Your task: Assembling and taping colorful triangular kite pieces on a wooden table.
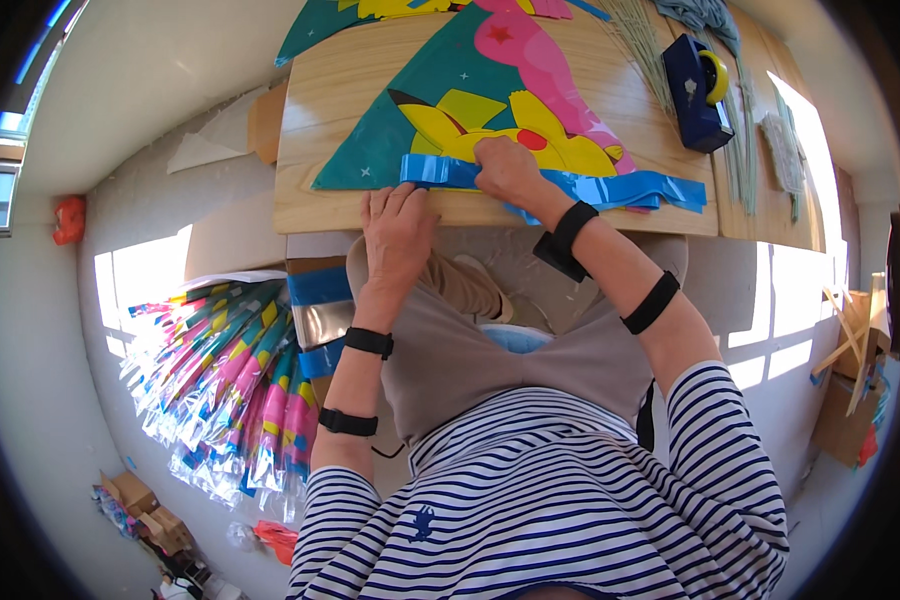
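A triangular kite sheet (386, 128) lies flat on the wooden table in front of me, teal and pink with a yellow cartoon figure. Along its near edge runs a shiny blue plastic ribbon (642, 188), its loose end trailing to the right. My right hand (513, 176) is closed on the ribbon near the middle of that edge; its fingertips are partly hidden. At the table's front edge, my left hand (398, 228) rests with fingers stretched out, touching the sheet's edge just below the ribbon's left end.
A dark blue tape dispenser (698, 108) with a yellow roll stands on the table (310, 110) at the right. Thin sticks (642, 45) lie around it. Another printed sheet (315, 25) is at the far edge. Many wrapped colourful kites (235, 375) are heaped at my left, beside a cardboard box (320, 320).
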Demonstrator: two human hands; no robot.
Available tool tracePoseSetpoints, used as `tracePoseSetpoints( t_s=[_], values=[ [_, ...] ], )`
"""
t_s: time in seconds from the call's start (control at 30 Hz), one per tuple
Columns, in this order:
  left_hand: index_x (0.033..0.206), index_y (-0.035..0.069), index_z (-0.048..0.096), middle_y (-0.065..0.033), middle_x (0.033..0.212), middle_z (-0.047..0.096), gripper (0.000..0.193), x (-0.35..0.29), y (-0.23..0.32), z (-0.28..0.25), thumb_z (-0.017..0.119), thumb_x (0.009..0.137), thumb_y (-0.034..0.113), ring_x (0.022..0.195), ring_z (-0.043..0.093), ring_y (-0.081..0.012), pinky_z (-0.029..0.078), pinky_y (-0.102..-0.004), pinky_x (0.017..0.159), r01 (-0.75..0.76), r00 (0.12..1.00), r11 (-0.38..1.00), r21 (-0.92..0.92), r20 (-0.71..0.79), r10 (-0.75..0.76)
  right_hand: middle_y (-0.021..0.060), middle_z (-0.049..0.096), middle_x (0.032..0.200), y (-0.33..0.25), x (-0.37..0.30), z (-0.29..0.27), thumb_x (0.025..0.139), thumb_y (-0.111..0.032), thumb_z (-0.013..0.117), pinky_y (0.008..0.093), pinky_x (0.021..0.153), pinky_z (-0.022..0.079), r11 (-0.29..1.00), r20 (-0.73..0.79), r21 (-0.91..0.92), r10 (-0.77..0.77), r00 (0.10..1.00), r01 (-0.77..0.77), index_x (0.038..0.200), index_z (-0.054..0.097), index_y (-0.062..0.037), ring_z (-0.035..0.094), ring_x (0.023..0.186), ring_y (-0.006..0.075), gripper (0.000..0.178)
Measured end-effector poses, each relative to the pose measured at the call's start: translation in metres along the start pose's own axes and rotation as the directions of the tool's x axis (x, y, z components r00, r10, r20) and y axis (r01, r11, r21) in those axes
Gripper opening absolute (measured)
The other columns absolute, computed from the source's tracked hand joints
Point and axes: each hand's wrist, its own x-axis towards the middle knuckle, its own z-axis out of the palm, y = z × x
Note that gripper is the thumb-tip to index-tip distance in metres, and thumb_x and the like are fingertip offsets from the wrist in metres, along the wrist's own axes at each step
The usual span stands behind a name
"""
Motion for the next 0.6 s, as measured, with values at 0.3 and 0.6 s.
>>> tracePoseSetpoints(
  t_s=[0.3, 0.6],
  values=[
    [0.108, 0.000, 0.069, -0.0150, 0.120, 0.070, 0.026, 0.024, 0.042, -0.012, 0.067, 0.082, -0.002, 0.113, 0.064, -0.0369, 0.048, -0.0503, 0.105, -0.257, 0.962, 0.964, -0.067, -0.117, 0.248, 0.0229, 0.073, 0.093, 0.003, -0.003, 0.002, 0.077, -0.010, 0.065, 0.0538, 0.076, 0.057, 0.996, -0.065, -0.018, -0.083, 0.994, 0.082, 0.089, 0.071, -0.0025, 0.071, 0.093, 0.0419, 0.015],
    [0.099, 0.001, 0.067, -0.0137, 0.107, 0.068, 0.017, 0.045, 0.027, 0.034, 0.067, 0.082, -0.001, 0.105, 0.063, -0.0343, 0.052, -0.0449, 0.093, -0.202, 0.978, 0.963, -0.180, 0.010, 0.208, 0.0230, 0.073, 0.093, 0.005, -0.003, 0.007, 0.076, -0.014, 0.068, 0.0536, 0.073, 0.057, 0.997, -0.112, 0.007, -0.076, 0.991, 0.077, 0.089, 0.072, -0.0033, 0.072, 0.091, 0.0418, 0.017]
  ],
)
